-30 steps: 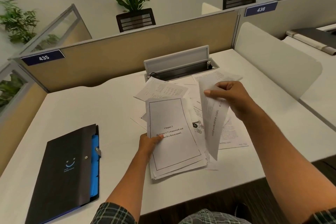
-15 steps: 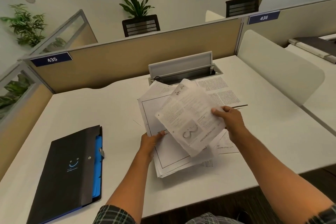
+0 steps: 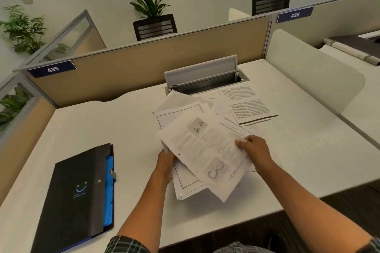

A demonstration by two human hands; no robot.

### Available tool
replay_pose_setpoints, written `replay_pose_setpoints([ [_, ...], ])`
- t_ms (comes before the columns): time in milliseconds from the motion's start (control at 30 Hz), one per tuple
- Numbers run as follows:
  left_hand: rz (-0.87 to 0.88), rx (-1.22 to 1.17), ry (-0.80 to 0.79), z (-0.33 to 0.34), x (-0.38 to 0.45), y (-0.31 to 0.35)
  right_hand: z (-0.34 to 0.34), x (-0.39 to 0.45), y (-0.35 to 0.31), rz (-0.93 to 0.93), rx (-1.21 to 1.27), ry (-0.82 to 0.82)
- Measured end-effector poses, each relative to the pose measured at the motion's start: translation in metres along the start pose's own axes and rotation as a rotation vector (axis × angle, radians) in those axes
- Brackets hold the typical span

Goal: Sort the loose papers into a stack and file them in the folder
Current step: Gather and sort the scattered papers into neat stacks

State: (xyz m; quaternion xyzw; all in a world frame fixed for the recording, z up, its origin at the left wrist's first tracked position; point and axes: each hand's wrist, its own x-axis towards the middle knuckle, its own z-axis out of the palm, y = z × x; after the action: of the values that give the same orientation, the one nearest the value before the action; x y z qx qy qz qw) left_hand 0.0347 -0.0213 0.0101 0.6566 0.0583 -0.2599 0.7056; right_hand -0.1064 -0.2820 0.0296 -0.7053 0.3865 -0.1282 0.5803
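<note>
My left hand grips the left edge of a stack of white papers held just over the white desk. On top of the stack lies a printed sheet with pictures, skewed to the right; my right hand pinches its right edge. Several loose papers still lie on the desk behind the stack, near the cable tray. The black folder with blue dividers lies closed at the front left, apart from both hands.
An open grey cable tray sits at the back of the desk. Beige partitions close off the back and left; a white divider stands on the right. The desk's front edge runs below my forearms.
My right hand has brought the printed sheet down from upright and laid it flat onto the stack in my left hand. More loose papers at the back are uncovered.
</note>
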Motion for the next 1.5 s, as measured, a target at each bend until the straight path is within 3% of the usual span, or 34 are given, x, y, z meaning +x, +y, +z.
replay_pose_setpoints([
  [100, -0.02, -0.051, 0.035, 0.0, 0.002, -0.001, 0.004, 0.003, 0.0, 0.01, 0.05, 0.023],
  [300, 0.006, -0.073, 0.046, -0.001, 0.005, 0.0, 0.003, 0.008, -0.01, -0.003, 0.077, -0.082],
  [500, 0.034, -0.092, 0.029, 0.003, -0.001, 0.009, 0.01, 0.001, -0.011, -0.009, 0.054, -0.015],
  [633, 0.05, -0.015, 0.021, 0.002, -0.001, 0.01, 0.007, -0.002, -0.015, 0.047, -0.11, -0.296],
  [733, 0.035, 0.009, -0.018, -0.002, -0.003, 0.012, 0.001, 0.002, -0.022, 0.092, -0.17, -0.351],
  [800, 0.014, -0.014, -0.058, -0.001, -0.007, 0.013, -0.001, 0.003, -0.025, 0.149, -0.093, -0.372],
  [967, -0.058, 0.006, -0.101, 0.016, -0.024, 0.009, 0.006, 0.003, -0.009, 0.222, 0.328, -0.758],
  [1133, -0.099, -0.194, -0.377, 0.025, -0.027, 0.003, 0.017, -0.003, 0.002, 0.043, 0.312, -0.552],
  [1267, -0.033, 0.046, -0.245, 0.019, -0.019, -0.002, 0.013, -0.002, -0.006, -0.036, 0.212, -0.517],
  [1333, -0.038, 0.08, -0.188, 0.017, -0.016, -0.003, 0.009, 0.005, -0.007, -0.04, 0.036, -0.332],
  [1433, -0.033, 0.108, -0.111, 0.014, -0.012, -0.002, -0.01, 0.019, 0.009, -0.004, -0.445, 0.114],
  [1500, -0.03, 0.094, -0.088, 0.009, -0.01, -0.004, -0.026, 0.024, 0.024, 0.084, -0.725, 0.242],
])
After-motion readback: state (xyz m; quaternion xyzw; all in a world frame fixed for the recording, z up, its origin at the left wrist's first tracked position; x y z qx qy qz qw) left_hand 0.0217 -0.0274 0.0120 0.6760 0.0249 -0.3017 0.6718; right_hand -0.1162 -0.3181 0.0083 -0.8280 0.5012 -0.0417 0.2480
